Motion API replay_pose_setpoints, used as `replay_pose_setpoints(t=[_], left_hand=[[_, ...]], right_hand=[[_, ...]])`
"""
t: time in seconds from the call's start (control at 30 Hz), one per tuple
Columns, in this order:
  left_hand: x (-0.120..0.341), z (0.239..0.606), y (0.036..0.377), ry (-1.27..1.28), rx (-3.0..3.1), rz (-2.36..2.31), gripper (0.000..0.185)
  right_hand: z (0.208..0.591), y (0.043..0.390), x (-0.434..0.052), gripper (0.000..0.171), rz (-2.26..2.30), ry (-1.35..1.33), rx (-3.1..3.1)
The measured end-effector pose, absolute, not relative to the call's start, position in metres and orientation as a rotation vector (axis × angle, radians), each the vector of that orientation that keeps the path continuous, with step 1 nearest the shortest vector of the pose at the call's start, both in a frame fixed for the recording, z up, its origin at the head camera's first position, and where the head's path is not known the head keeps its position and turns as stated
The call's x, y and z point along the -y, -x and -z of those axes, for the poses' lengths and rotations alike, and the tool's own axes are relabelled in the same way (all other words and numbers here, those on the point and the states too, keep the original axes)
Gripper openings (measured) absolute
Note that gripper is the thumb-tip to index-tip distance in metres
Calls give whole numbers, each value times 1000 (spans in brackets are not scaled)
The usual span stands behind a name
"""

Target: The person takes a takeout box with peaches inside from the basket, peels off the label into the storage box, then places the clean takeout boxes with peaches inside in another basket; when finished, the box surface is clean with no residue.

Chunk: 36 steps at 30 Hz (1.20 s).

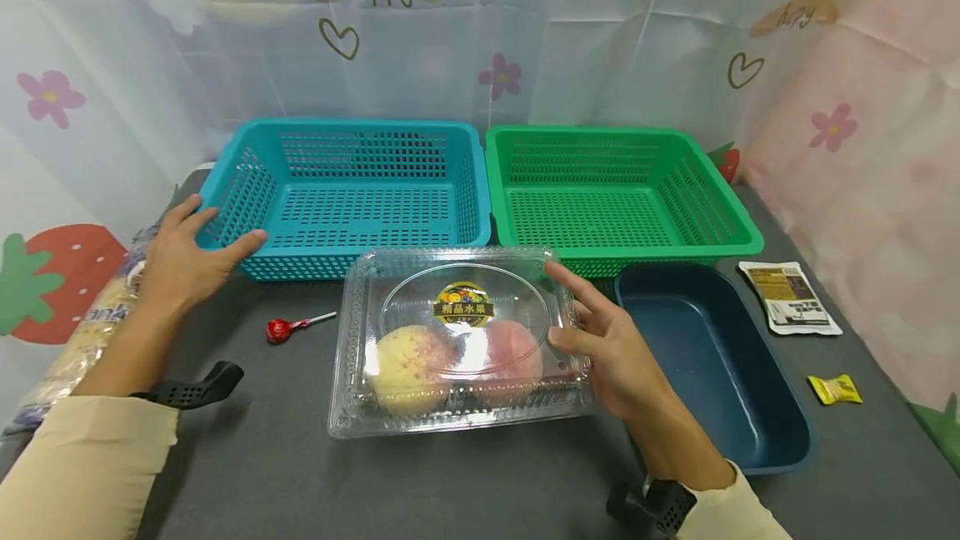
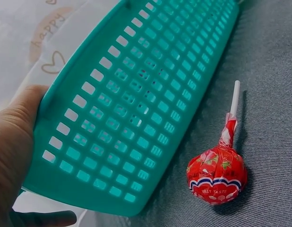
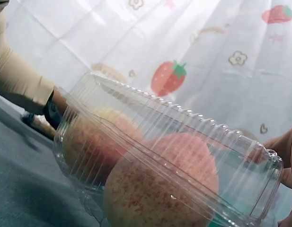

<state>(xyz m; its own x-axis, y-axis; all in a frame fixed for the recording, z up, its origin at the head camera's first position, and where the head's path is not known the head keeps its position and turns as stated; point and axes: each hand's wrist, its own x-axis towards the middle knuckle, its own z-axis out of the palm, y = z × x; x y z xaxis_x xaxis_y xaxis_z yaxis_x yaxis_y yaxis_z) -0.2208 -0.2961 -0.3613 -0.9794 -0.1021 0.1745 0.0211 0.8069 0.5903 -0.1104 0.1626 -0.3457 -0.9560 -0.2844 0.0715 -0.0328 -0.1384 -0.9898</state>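
My right hand [image 1: 618, 348] holds a clear plastic clamshell box [image 1: 352, 348] by its right side, tilted above the table in front of the baskets. Two round peach-like fruits lie inside, a yellow one [image 1: 408, 365] and a pink one [image 1: 513, 357]; the lid bears a round label. At the near left corner of the blue basket [image 1: 367, 261], my left hand [image 1: 183, 257] grips the rim, its thumb over the front edge and fingers along the left side. Close by on the table lies a red-wrapped lollipop [image 2: 216, 177].
A green basket [image 1: 622, 252] stands beside the blue one. Right of the box is a dark blue tub [image 1: 705, 373], with a foil pouch [image 1: 791, 298] and a yellow wrapped sweet [image 1: 835, 390] beyond it. A long packaged bag [image 1: 82, 340] lies along the left edge.
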Motion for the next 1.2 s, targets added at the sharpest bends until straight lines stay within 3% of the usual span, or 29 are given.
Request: replay_pose_setpoints(t=[0.77,1.2], left_hand=[[297,361,222,-64,2814,933,89],[290,349,212,-150,2817,898,90]], right_hand=[[374,111,-164,71,2171,181,-2016],[373,110,-162,70,1906,94,-2373]])
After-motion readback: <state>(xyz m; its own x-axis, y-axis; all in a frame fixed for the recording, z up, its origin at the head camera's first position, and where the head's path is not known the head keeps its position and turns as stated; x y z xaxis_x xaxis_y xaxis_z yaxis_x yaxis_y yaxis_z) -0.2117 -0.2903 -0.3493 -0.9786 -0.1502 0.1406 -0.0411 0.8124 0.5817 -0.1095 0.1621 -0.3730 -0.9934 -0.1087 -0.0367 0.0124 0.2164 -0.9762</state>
